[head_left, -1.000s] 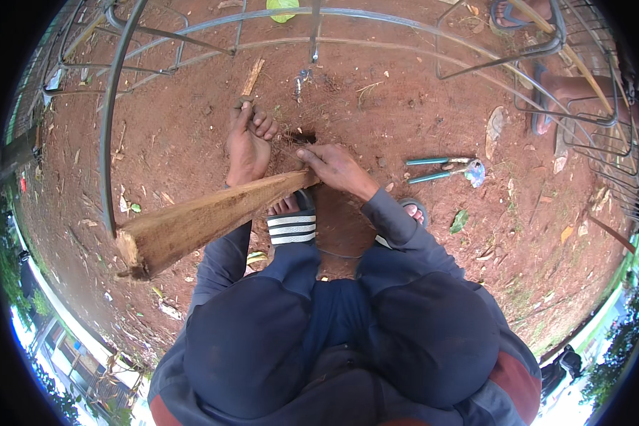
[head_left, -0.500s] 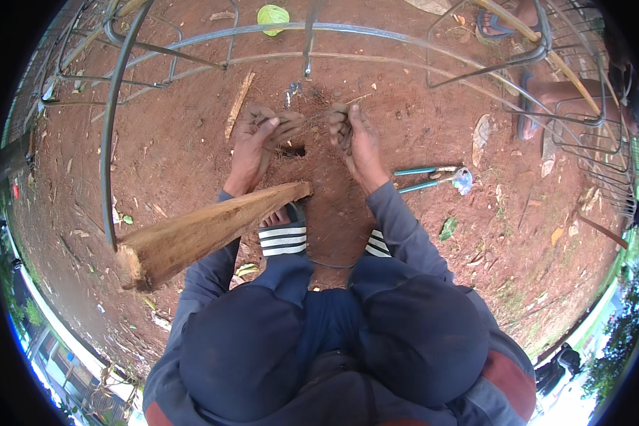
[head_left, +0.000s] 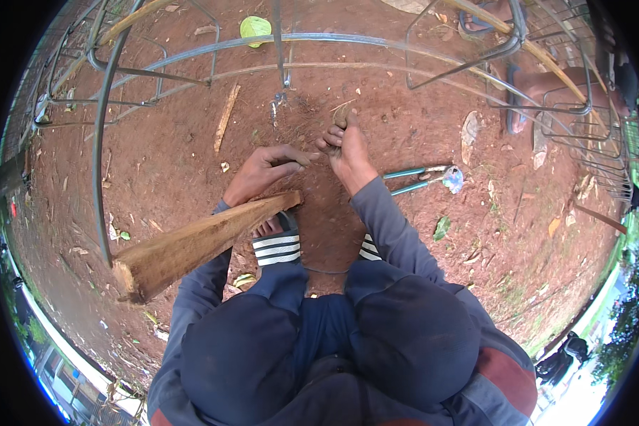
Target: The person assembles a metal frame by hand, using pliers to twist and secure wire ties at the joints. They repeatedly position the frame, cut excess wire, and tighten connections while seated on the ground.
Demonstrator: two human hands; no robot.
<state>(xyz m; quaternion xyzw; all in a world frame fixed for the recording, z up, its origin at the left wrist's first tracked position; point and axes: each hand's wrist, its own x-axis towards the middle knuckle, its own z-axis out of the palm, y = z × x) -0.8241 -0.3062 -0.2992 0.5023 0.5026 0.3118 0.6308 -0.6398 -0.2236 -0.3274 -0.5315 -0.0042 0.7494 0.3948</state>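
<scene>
My left hand (head_left: 259, 174) is low over the red soil, its thumb and fingers pressed together in a pinch that points toward my other hand. Whatever it pinches, if anything, is too small to make out. Close by on the right, my right hand (head_left: 349, 153) is raised with the fingers curled in and the thumb up; its grip hides what may be inside. A thick wooden post (head_left: 199, 245) slants across my left forearm, its narrow end just below my left hand. Beside my right wrist lies a cutting tool with teal handles (head_left: 419, 179).
A frame of bent steel bars (head_left: 319, 37) arches across the far side. Another person's sandaled foot (head_left: 516, 117) is at the upper right. A wood strip (head_left: 226, 118), a green leaf (head_left: 441, 228) and dry leaves lie on the soil. My striped sandal (head_left: 277, 247) is below.
My left hand has dropped nearer and its fingers have drawn into a pinch; it now covers the dark hole seen before. My right hand has turned, fingers curled. The whole view has shifted slightly.
</scene>
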